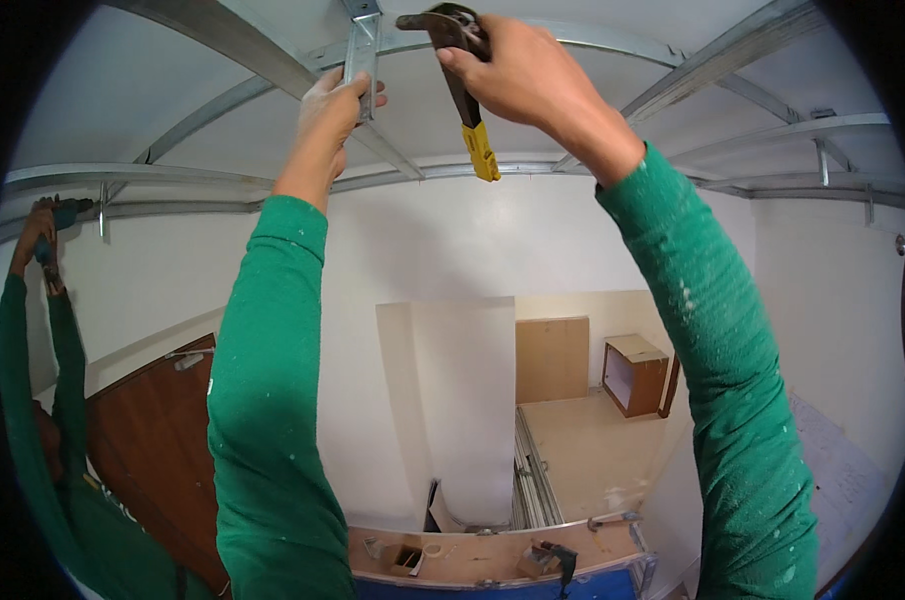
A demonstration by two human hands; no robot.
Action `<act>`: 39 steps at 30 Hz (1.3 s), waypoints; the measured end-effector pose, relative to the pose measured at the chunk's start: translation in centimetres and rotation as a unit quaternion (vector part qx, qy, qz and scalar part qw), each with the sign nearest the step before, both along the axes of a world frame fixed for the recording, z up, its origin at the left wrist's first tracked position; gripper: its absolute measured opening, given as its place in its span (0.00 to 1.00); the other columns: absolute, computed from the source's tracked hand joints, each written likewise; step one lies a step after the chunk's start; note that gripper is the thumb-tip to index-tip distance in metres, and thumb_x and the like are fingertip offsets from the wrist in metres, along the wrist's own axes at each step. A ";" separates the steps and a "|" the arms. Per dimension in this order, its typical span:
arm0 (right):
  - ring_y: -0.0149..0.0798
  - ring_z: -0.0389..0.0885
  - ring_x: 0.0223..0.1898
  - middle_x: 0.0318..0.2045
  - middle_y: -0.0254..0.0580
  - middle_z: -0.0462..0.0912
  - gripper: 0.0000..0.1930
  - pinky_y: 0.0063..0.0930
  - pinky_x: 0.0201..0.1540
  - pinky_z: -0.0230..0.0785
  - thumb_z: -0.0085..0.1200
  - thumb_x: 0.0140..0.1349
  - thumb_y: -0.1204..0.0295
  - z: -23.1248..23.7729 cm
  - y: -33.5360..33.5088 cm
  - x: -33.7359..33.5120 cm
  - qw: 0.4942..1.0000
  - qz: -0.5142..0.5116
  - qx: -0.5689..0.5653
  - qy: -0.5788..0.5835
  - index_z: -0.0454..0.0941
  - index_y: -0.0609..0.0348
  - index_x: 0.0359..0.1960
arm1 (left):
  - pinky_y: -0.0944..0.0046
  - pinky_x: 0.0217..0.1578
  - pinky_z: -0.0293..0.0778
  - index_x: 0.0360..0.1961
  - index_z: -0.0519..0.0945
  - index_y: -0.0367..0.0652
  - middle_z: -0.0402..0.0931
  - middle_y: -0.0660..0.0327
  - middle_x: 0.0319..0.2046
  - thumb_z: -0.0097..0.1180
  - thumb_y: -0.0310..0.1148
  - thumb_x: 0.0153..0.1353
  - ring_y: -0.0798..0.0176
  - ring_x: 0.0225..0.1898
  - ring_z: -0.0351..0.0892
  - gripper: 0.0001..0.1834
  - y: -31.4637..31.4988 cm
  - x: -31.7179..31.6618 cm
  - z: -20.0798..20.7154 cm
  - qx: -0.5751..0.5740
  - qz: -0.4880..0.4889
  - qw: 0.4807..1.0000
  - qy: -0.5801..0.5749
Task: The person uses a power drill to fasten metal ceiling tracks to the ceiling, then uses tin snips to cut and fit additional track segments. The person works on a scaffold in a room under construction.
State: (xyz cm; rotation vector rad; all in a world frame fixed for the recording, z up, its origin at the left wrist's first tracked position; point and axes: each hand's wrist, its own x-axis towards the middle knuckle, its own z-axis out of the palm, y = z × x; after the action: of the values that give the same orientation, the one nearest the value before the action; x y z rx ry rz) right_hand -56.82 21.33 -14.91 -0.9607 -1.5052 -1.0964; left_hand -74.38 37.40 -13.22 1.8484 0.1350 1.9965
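High overhead, my left hand (331, 108) is closed round a short silver metal hanger strip (364, 50) that comes down from the ceiling frame. To its right, my right hand (521, 75) grips a dark metal pliers-like tool (457, 80) near its head. The tool's head points left toward the strip without touching it, and a yellow-covered handle end hangs down. Its exact kind is partly hidden by my fingers. Silver metal channels (243, 45) of the ceiling frame run behind and around both hands.
At the far left, a co-worker (58, 430) in green lifts a teal power drill (65, 213) to the frame. Below me is a wooden platform (463, 552) with a small box and a dark tool. A brown door (163, 440) and an open wooden cabinet (635, 375) stand beyond.
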 end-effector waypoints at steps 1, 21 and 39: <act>0.44 0.80 0.29 0.30 0.44 0.83 0.18 0.36 0.37 0.73 0.58 0.68 0.58 0.6 -0.2 -1.0 1.000 -0.019 -0.014 -0.005 0.81 0.63 0.43 | 0.60 0.51 0.74 0.64 0.75 0.35 0.84 0.54 0.49 0.55 0.36 0.72 0.62 0.48 0.86 0.23 0.0 -0.2 0.2 -0.002 -0.014 1.000 0.003; 0.65 0.87 0.37 0.31 0.67 0.85 0.15 0.54 0.41 0.79 0.55 0.63 0.66 5.0 2.3 -6.6 0.979 -0.183 -0.031 -0.084 0.85 0.68 0.33 | 0.61 0.42 0.79 0.61 0.74 0.37 0.85 0.54 0.46 0.48 0.28 0.74 0.59 0.41 0.87 0.17 1.3 -1.5 0.2 0.006 -0.149 0.989 0.016; 0.47 0.82 0.43 0.43 0.52 0.85 0.19 0.46 0.44 0.74 0.51 0.68 0.63 6.2 -3.7 -14.9 0.889 -0.373 -0.243 -0.102 0.84 0.66 0.48 | 0.51 0.50 0.75 0.71 0.58 0.42 0.76 0.52 0.50 0.43 0.59 0.75 0.54 0.49 0.82 0.36 -3.1 9.3 -10.3 0.050 -0.501 0.864 -0.021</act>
State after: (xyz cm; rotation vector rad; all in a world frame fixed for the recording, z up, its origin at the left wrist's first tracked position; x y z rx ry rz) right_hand -71.75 17.66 -8.72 -1.9370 -1.6607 -1.4032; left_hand -65.12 34.25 -23.50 1.4299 -0.7989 1.2826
